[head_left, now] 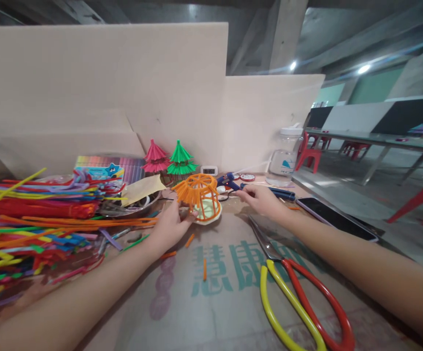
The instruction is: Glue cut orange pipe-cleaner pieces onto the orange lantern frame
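A small orange pipe-cleaner pavilion (pixel 197 190) with a fringed roof and open frame stands on a pale green and white base (pixel 213 217). My left hand (pixel 170 223) is closed on its left side, thumb by the base; some fingers are hidden. To the right, my right hand (pixel 261 201) has its fingers pressed together beside the handle of a dark blue glue gun (pixel 227 181). Whatever those fingers hold, if anything, cannot be made out. Scissors (pixel 272 251) with one yellow and one red handle lie open below my right hand. Short orange offcuts (pixel 204 269) lie on the board.
Colourful pipe cleaners (pixel 39 219) are heaped at left. Behind are a marker set (pixel 111 168), a pink tree-shaped piece (pixel 155 156) and a green one (pixel 180 158). A clear bottle (pixel 284 158), a blue-handled tool (pixel 282 194) and a phone (pixel 336 219) are at right.
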Tool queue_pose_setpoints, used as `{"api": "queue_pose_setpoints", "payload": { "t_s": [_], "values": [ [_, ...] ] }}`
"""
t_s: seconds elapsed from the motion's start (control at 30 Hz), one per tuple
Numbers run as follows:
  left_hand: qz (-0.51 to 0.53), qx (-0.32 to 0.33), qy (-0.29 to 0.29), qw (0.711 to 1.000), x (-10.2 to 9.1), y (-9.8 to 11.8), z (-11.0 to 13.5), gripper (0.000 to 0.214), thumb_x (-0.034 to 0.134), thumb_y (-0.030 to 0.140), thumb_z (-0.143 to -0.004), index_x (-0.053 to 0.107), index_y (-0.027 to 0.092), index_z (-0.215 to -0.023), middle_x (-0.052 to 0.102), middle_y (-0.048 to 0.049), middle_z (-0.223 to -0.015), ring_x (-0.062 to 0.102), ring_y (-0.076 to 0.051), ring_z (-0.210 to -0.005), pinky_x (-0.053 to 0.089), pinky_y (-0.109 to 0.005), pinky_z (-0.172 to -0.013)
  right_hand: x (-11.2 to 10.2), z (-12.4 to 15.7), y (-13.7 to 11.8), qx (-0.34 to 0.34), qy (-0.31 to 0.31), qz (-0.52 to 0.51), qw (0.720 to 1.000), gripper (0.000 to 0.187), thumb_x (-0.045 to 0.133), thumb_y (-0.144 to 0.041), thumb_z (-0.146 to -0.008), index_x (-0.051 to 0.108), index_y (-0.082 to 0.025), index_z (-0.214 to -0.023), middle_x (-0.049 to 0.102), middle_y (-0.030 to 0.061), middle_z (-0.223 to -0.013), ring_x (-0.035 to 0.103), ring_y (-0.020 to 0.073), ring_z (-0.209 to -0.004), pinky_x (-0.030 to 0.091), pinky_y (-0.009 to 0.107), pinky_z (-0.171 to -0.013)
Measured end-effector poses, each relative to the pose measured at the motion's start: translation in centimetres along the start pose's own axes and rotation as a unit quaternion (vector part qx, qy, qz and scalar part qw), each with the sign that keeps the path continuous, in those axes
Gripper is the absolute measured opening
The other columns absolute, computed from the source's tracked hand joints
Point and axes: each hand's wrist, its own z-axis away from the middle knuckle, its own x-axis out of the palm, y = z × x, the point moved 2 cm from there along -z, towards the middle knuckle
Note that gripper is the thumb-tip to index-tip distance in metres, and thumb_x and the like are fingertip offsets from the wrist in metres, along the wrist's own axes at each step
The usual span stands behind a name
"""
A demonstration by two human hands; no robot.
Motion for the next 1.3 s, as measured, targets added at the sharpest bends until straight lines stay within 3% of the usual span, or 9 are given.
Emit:
{"api": "queue_pose_setpoints", "payload": {
  "t_s": [0.17,0.4,0.5,0.6,0.77,0.9,1.0,1.13,1.3],
  "values": [
    [0.030,0.029,-0.005,0.999,0.2,-0.1,-0.1,0.046,0.054,0.047,-0.088,0.051,0.017,-0.123,0.066,-0.0130,-0.121,0.063,-0.028,-0.112,0.048,-0.044,-0.098,0.0,0.1,-0.8,-0.016,0.026,-0.034,0.999,0.023,0.050,-0.033,-0.090,0.066,-0.017,-0.095,0.065,0.0020,-0.080,0.052,0.0141,-0.066,0.038,0.026,-0.062],
    [0.015,0.004,0.025,1.000,0.4,-1.1,-0.4,0.042,0.051,0.047,-0.087,0.054,0.015,-0.114,0.065,-0.0158,-0.117,0.062,-0.031,-0.111,0.047,-0.047,-0.097,0.4,0.1,0.9,0.013,0.028,-0.017,0.999,0.035,0.053,-0.043,-0.088,0.055,-0.018,-0.063,0.053,-0.0011,-0.059,0.046,0.0138,-0.058,0.031,0.027,-0.057],
    [-0.010,-0.014,0.035,0.999,0.4,-1.4,-0.5,0.038,0.049,0.049,-0.086,0.056,0.015,-0.099,0.066,-0.0159,-0.106,0.063,-0.032,-0.105,0.048,-0.049,-0.093,0.4,-0.2,2.2,0.030,0.042,-0.037,0.998,0.022,0.056,-0.036,-0.085,0.063,-0.016,-0.079,0.064,0.0029,-0.075,0.054,0.0160,-0.066,0.039,0.028,-0.062],
    [-0.022,0.004,0.038,0.999,0.3,-1.2,-0.5,0.033,0.048,0.049,-0.086,0.056,0.017,-0.091,0.065,-0.0132,-0.100,0.063,-0.032,-0.102,0.048,-0.049,-0.092,0.2,-0.4,2.4,0.030,0.052,-0.069,0.996,0.022,0.055,-0.032,-0.085,0.066,-0.015,-0.092,0.069,0.0065,-0.087,0.061,0.0178,-0.075,0.046,0.031,-0.071],
    [0.041,0.033,0.009,0.999,0.5,-0.8,-0.2,0.033,0.049,0.047,-0.087,0.056,0.017,-0.100,0.065,-0.0108,-0.101,0.062,-0.029,-0.103,0.049,-0.045,-0.092,0.0,-0.3,-0.8,-0.001,0.013,-0.155,0.988,0.030,0.057,-0.039,-0.086,0.067,-0.017,-0.104,0.072,0.0070,-0.100,0.065,0.0175,-0.080,0.052,0.033,-0.077],
    [0.044,0.061,-0.007,0.997,0.7,-0.8,0.2,0.034,0.050,0.042,-0.088,0.056,0.017,-0.110,0.067,-0.0101,-0.107,0.063,-0.027,-0.102,0.052,-0.041,-0.090,0.4,0.4,-3.8,0.019,-0.057,-0.307,0.950,0.039,0.064,-0.036,-0.082,0.064,-0.019,-0.117,0.070,0.0075,-0.112,0.065,0.0146,-0.077,0.054,0.031,-0.073],
    [-0.009,0.088,-0.025,0.996,0.4,-0.3,0.3,0.026,0.051,0.038,-0.087,0.060,0.019,-0.103,0.069,-0.0089,-0.100,0.065,-0.027,-0.096,0.053,-0.040,-0.087,0.4,0.9,-4.8,0.063,-0.065,-0.320,0.943,0.038,0.066,-0.036,-0.081,0.068,-0.018,-0.114,0.072,0.0058,-0.101,0.058,0.0118,-0.065,0.050,0.029,-0.065],
    [-0.001,0.135,-0.055,0.989,0.0,0.6,0.3,0.024,0.047,0.038,-0.089,0.063,0.020,-0.092,0.071,-0.0069,-0.087,0.066,-0.025,-0.092,0.053,-0.036,-0.083,0.1,1.1,-5.2,0.078,-0.035,-0.315,0.945,0.034,0.068,-0.038,-0.077,0.073,-0.018,-0.104,0.072,0.0046,-0.093,0.051,0.0105,-0.061,0.044,0.027,-0.060],
    [-0.010,0.114,-0.047,0.992,-0.1,0.5,0.3,0.023,0.051,0.041,-0.086,0.061,0.021,-0.079,0.066,-0.0060,-0.073,0.065,-0.025,-0.084,0.054,-0.037,-0.079,-0.1,1.3,-5.5,0.048,0.001,-0.331,0.942,0.022,0.070,-0.037,-0.074,0.069,-0.018,-0.085,0.067,0.0009,-0.080,0.051,0.0112,-0.064,0.041,0.026,-0.060]
  ]
}}
